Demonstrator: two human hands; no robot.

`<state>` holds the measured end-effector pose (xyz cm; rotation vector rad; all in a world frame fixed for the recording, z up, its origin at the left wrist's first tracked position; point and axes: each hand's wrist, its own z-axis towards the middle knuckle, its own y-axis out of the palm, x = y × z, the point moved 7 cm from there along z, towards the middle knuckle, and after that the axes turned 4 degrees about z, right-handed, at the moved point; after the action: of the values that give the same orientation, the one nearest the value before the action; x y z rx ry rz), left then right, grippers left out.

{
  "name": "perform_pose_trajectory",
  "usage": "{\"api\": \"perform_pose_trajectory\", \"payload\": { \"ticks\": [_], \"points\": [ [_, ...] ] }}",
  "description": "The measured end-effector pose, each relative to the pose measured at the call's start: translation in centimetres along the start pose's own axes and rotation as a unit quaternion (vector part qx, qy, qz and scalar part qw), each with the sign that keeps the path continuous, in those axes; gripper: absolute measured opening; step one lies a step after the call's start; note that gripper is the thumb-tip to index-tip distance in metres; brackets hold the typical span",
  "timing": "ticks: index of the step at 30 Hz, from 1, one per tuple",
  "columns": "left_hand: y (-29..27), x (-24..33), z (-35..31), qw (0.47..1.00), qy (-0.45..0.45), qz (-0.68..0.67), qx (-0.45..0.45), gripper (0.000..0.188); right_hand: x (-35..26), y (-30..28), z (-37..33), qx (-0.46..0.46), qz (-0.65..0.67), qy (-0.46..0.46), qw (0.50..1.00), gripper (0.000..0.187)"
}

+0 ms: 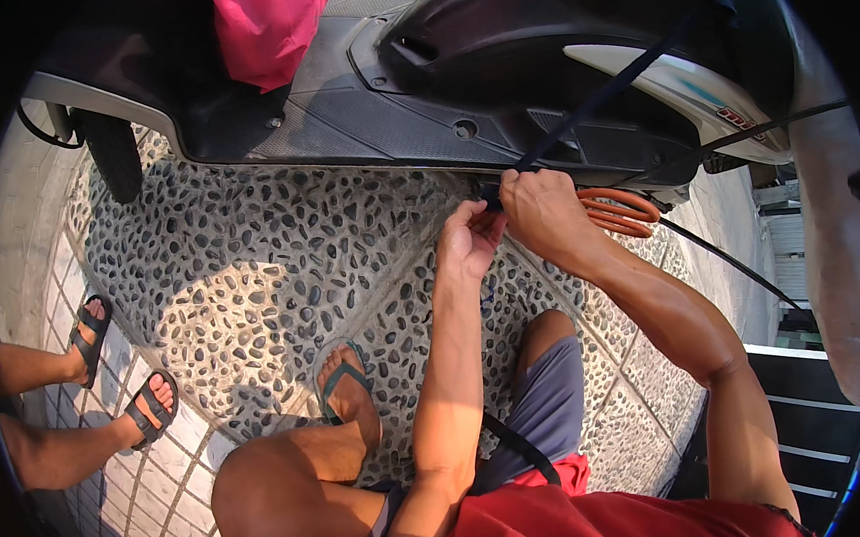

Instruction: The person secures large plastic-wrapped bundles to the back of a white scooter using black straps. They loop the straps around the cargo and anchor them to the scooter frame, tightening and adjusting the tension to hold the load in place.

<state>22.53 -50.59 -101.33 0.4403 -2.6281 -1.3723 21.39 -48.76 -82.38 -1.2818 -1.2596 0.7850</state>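
A dark blue strap runs down across the side of a black and white motor scooter to my two hands, at the lower edge of its footboard. My right hand is closed around the strap's lower part. Just beside it, my left hand has its fingertips pinched on the dark strap below the right fist. What lies between the fingers is partly hidden. Right of my right hand, an orange-brown looped tube or cord sits under the scooter's edge.
A pink-red cloth or bag hangs over the scooter's front. Another black strap stretches to the right. Pebbled paving lies below. At left stand another person's sandalled feet. My own foot is near the middle.
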Motion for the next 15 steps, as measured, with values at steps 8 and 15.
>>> {"api": "perform_pose_trajectory", "payload": {
  "ticks": [8, 15],
  "points": [
    [0.2, -0.7, 0.8, 0.992, 0.122, -0.037, 0.013, 0.004, -1.9, 0.6, 2.2, -0.065, -0.093, -0.118, 0.987, 0.011],
    [0.0, -1.8, 1.2, 0.986, 0.13, -0.098, -0.046, 0.003, 3.2, 3.3, 1.3, -0.119, 0.171, 0.181, 0.961, 0.034]
  ]
}}
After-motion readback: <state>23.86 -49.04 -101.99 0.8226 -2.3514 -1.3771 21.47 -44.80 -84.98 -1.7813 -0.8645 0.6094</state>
